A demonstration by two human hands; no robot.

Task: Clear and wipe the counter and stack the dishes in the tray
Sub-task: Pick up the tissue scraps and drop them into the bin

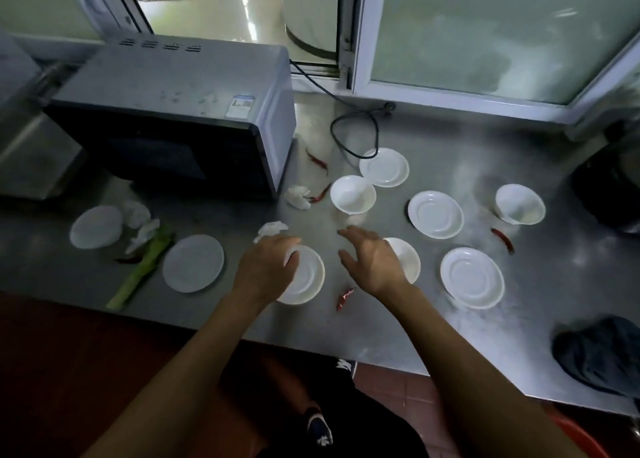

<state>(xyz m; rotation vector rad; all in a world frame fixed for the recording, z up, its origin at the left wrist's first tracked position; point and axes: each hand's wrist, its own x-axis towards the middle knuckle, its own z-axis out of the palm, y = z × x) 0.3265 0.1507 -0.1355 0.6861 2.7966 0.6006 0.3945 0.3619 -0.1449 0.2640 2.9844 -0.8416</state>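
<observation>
The person's left hand (268, 267) lies over the near-left rim of a white saucer (306, 277) at the near centre of the steel counter (433, 326), its fingers curled round the far-left edge of that rim as if to lift it. The right hand (372, 262) hovers just to the right of it, fingers spread and loose, holding nothing, and it covers the left part of a white bowl (408, 260) that sits directly beneath and to its right. So the coming move seems to turn on this: the saucer is already under the left hand, while the bowl lies right under the right palm, and a dried red chilli (344, 298) lies on the counter between the two dishes, just near of the gap. The dishes are all plain white, glossy and round, so no long axis governs the grip; the saucers are shallow with a ringed well, likely slippery at the rim. More are scattered: a saucer (471, 277) to the near right, another (435, 214) farther off, a bowl (352, 194) and a saucer (384, 167) touching toward the far centre, a bowl (519, 203) at the far right, and two plates (193, 263) on the left. Crumpled tissue (298, 196), a green stalk (142, 267) and a dark cloth (602, 357) also lie about. No tray is visible, so stacking looks barely begun.
</observation>
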